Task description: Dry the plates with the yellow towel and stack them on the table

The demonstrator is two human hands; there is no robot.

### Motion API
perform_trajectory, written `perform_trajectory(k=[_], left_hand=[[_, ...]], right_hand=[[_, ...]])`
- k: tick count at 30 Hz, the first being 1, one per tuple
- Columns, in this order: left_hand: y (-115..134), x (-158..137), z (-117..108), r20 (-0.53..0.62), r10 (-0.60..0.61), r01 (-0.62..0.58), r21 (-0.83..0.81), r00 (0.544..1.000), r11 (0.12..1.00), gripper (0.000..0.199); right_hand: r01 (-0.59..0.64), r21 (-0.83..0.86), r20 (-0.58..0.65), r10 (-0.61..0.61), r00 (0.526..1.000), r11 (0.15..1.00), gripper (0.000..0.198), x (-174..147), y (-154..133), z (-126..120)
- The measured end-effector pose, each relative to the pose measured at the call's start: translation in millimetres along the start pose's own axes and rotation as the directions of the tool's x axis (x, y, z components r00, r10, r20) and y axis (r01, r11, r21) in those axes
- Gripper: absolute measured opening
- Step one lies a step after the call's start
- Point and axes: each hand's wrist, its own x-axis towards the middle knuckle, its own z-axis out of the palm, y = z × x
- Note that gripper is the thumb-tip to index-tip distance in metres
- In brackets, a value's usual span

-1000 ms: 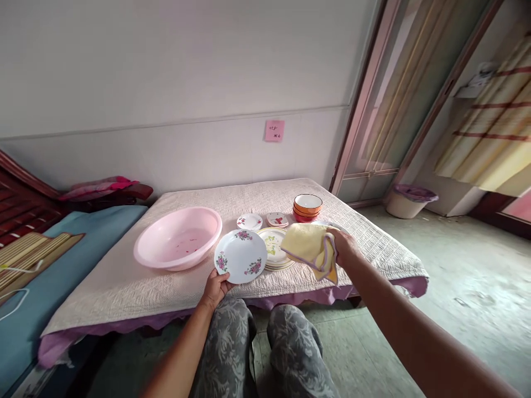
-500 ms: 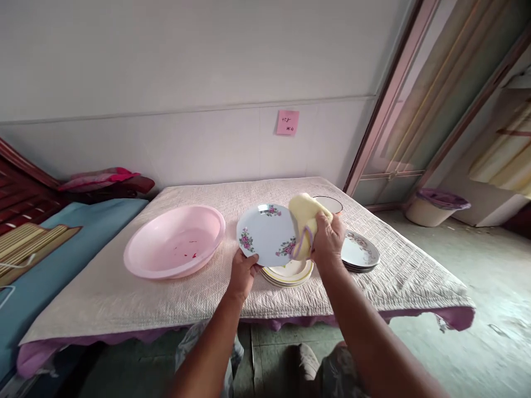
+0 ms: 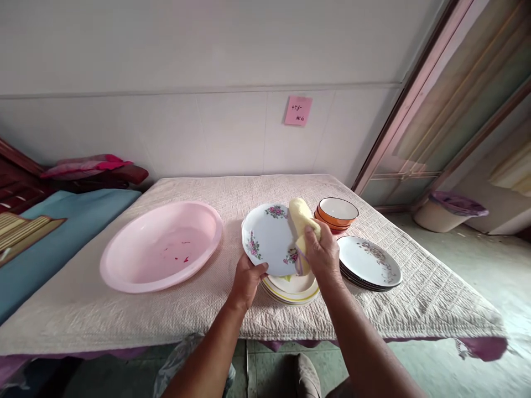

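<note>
A white plate with pink flowers (image 3: pixel 269 240) is gripped at its lower left rim by my left hand (image 3: pixel 248 279), thumb on top. My right hand (image 3: pixel 321 249) is closed on a pale yellow cloth (image 3: pixel 302 215), which lies against the plate's right side and covers part of it. Beneath the held plate is a stack of yellow-rimmed plates (image 3: pixel 292 293), partly hidden by it. Right of my right hand stands a stack of dark-edged white plates (image 3: pixel 371 262) with a brown flower pattern. Orange bowls (image 3: pixel 337 213), stacked, are just behind that hand.
A large pink basin (image 3: pixel 161 249) with red marks inside sits on the left of the quilted cover (image 3: pixel 232 326). Behind is a wall with a pink note (image 3: pixel 297 110). A lined bin (image 3: pixel 448 210) stands on the floor at right; a blue mat (image 3: pixel 91 215) lies at far left.
The cloth has shifted and bunched along the plate's right side, and the plate has turned slightly. My view has moved closer, and more of the orange bowls shows.
</note>
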Motion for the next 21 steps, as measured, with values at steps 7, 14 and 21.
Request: perform_trajectory(k=[7, 14, 21], left_hand=[[-4, -13, 6, 0.162, 0.155, -0.195, 0.274, 0.975, 0.942, 0.047], [11, -1, 32, 0.297, 0.124, -0.245, 0.414, 0.947, 0.877, 0.042], [-6, -4, 17, 0.358, 0.164, -0.316, 0.423, 0.919, 0.849, 0.035]], right_hand=[[0.033, -0.235, 0.039, -0.024, 0.999, 0.971, 0.042, -8, 7, 10], [0.094, 0.131, -0.202, -0.067, 0.977, 0.987, 0.029, 7, -5, 15], [0.359, 0.209, 0.164, -0.394, 0.904, 0.91, 0.042, -25, -29, 21]])
